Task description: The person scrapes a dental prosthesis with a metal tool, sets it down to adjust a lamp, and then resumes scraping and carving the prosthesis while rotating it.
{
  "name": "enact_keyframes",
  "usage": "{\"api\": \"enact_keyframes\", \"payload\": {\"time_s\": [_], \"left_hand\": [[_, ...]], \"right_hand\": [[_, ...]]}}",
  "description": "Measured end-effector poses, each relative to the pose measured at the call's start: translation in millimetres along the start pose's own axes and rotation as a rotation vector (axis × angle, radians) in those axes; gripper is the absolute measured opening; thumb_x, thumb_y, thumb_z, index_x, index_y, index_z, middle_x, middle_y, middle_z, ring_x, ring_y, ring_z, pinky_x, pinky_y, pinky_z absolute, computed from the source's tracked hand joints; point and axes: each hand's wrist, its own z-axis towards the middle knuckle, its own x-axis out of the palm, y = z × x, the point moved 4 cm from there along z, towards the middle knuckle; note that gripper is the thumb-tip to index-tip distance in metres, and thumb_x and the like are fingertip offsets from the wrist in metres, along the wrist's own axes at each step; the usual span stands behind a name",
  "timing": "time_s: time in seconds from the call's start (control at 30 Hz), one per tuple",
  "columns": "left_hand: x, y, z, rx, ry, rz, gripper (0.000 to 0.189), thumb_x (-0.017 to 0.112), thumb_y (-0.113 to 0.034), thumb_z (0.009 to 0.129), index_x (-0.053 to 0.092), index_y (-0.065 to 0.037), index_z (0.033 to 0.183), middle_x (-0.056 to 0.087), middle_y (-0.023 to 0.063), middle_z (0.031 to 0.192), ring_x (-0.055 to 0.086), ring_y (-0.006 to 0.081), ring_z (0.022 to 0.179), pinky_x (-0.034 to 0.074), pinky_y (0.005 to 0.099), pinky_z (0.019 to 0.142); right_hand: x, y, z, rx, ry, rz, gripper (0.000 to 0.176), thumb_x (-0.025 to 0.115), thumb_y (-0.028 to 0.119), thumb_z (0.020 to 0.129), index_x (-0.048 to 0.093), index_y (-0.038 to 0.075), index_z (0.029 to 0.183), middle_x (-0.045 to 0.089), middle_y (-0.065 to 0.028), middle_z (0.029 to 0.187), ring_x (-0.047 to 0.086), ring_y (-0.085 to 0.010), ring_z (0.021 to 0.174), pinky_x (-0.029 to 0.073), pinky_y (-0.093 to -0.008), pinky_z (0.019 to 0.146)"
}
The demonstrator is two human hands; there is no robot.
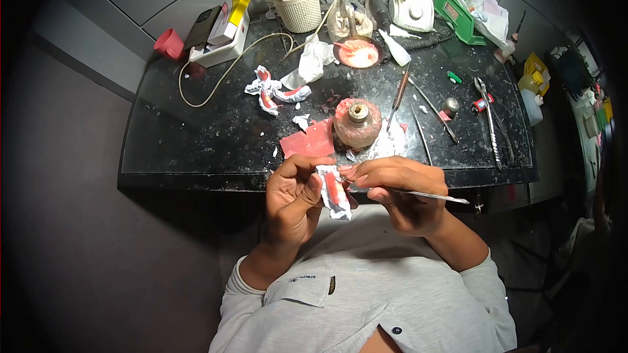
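Near the table's front edge, my left hand is closed on a small white plaster piece with a red strip along it. My right hand pinches a thin metal tool; its handle sticks out to the right, and its tip is at the plaster piece, partly hidden by my fingers. Just beyond the hands are a pink sheet and a round glass burner with pink residue. Another white plaster piece with red parts lies farther back on the left.
A black table holds a dish of pink material, a woven basket, a white box, a red cup, a white device and a green box. Metal tools lie at the right.
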Motion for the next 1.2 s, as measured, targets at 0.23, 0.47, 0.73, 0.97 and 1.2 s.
{"api": "enact_keyframes", "payload": {"time_s": [0.23, 0.47, 0.73, 0.97, 1.2], "left_hand": [[4, -2, 0, -0.044, -0.006, -0.059, 0.028, 0.058, -0.019, 0.104, 0.054, 0.004, 0.119, 0.071, 0.0224, 0.102, 0.074, 0.0293, 0.075, 0.064, 0.0388, 0.063], [2, 1, 0, -0.078, 0.063, -0.257, 0.028, 0.055, -0.009, 0.104, 0.053, 0.008, 0.125, 0.068, 0.0228, 0.108, 0.074, 0.0302, 0.09, 0.065, 0.0446, 0.08], [-4, 5, 2, 0.042, -0.043, -0.004, 0.028, 0.06, -0.009, 0.102, 0.054, 0.006, 0.125, 0.07, 0.0227, 0.103, 0.074, 0.031, 0.082, 0.064, 0.0413, 0.076], [4, -10, -5, 0.483, -0.048, 0.594, 0.039, 0.072, 0.006, 0.091, 0.054, 0.006, 0.126, 0.059, 0.0118, 0.114, 0.065, 0.0179, 0.106, 0.054, 0.0308, 0.093], [10, -8, -11, 0.573, -0.045, 0.663, 0.035, 0.072, 0.004, 0.092, 0.054, 0.005, 0.122, 0.055, 0.0099, 0.109, 0.065, 0.0148, 0.097, 0.054, 0.0267, 0.085]], "right_hand": [[2, -3, -1, -0.001, 0.006, 0.011, 0.016, 0.073, -0.006, 0.086, 0.071, -0.005, 0.102, 0.074, -0.0168, 0.098, 0.074, -0.0278, 0.091, 0.059, -0.0336, 0.081], [7, -4, -4, -0.095, 0.004, -0.086, 0.016, 0.072, -0.007, 0.086, 0.07, -0.007, 0.102, 0.073, -0.0199, 0.1, 0.075, -0.0282, 0.092, 0.06, -0.0332, 0.08], [-10, -8, -5, -0.092, -0.247, -0.275, 0.012, 0.067, -0.005, 0.094, 0.067, -0.006, 0.106, 0.073, -0.0225, 0.105, 0.075, -0.0309, 0.096, 0.059, -0.0331, 0.08], [5, 8, -6, -0.149, -0.121, -0.32, 0.02, 0.072, -0.003, 0.089, 0.068, -0.006, 0.108, 0.072, -0.0219, 0.106, 0.075, -0.0338, 0.097, 0.062, -0.036, 0.08], [23, 14, -7, -0.24, -0.062, -0.357, 0.027, 0.079, 0.0, 0.083, 0.07, -0.006, 0.108, 0.072, -0.0189, 0.105, 0.074, -0.0311, 0.096, 0.061, -0.0452, 0.09]]}}
